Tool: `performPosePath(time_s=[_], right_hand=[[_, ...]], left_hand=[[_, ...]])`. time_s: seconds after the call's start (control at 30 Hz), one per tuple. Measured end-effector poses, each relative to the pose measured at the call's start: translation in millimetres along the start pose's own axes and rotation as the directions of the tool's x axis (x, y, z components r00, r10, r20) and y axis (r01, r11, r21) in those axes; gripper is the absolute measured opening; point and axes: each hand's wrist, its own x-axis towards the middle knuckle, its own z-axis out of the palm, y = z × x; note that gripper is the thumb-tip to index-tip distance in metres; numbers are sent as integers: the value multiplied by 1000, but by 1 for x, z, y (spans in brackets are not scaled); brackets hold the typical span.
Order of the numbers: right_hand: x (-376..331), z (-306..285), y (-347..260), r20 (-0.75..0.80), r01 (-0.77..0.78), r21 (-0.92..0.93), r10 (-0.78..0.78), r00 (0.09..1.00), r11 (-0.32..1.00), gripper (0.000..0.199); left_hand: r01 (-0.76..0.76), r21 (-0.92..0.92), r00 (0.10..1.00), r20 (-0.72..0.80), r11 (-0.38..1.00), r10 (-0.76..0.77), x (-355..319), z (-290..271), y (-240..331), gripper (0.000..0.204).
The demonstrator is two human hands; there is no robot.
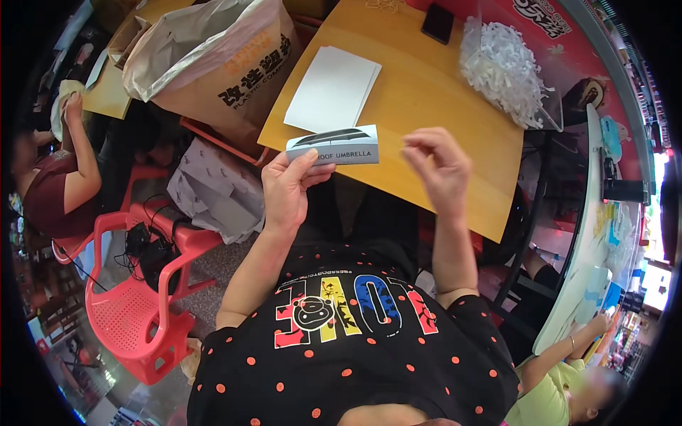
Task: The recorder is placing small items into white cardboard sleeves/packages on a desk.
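My left hand is closed on a grey and pale-blue printed card, with the thumb on its front and fingers behind. A black umbrella canopy is pictured on the card, which looks bent along its length. To the right of it, apart from the card, my right hand is raised over the table edge. Its thumb and fingers are curled together, slightly blurred, and whatever they may pinch is too small to make out. Just beyond the card, a stack of white sheets lies on the yellow wooden table.
A clear bin of white paper strips sits at the table's right, near a black phone. A large printed sack stands at the left, above a red plastic chair. Other people work at far left and lower right.
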Motion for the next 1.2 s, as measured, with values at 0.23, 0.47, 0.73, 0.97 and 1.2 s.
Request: performPosePath(time_s=[0.23,0.47,0.73,0.97,1.2], right_hand=[[-17,34,14,-28,-119,46,120,992,992,13],[-20,40,15,-30,-335,380,374,927,862,7],[-21,43,16,162,-500,626,528,834,599,15],[-35,61,18,256,-533,648,505,825,544,19],[-37,70,17,156,-480,556,482,862,679,16]], left_hand=[[-57,62,998,10,996,57,-3,5,-1,18],[-126,96,992,39,987,123,-5,6,-3,20],[-190,194,982,23,963,189,-6,0,-6,19],[-160,218,986,69,963,149,-11,2,-15,16],[-91,304,992,-51,948,112,-14,17,-20,25]])
